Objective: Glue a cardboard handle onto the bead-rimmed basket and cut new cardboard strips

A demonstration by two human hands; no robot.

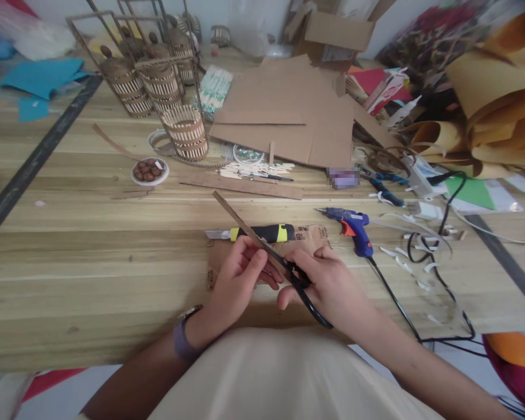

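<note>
My left hand [241, 274] pinches a long thin cardboard strip [240, 221] that slants up to the left. My right hand [328, 283] is closed around black scissors [304, 291], whose blades meet the strip near my left fingers. Under both hands lies a small cardboard piece [308, 236] on the wooden table [91, 262]. A yellow-and-black utility knife [262, 233] lies just beyond my hands.
A blue glue gun [352, 224] with a black cord lies to the right. Cardboard sheets [289, 111], bamboo baskets [186, 131], a dish of brown beads [149, 171], wooden sticks [256, 169] and pliers [385, 186] sit further back. Rolled brown paper [494, 111] fills the right.
</note>
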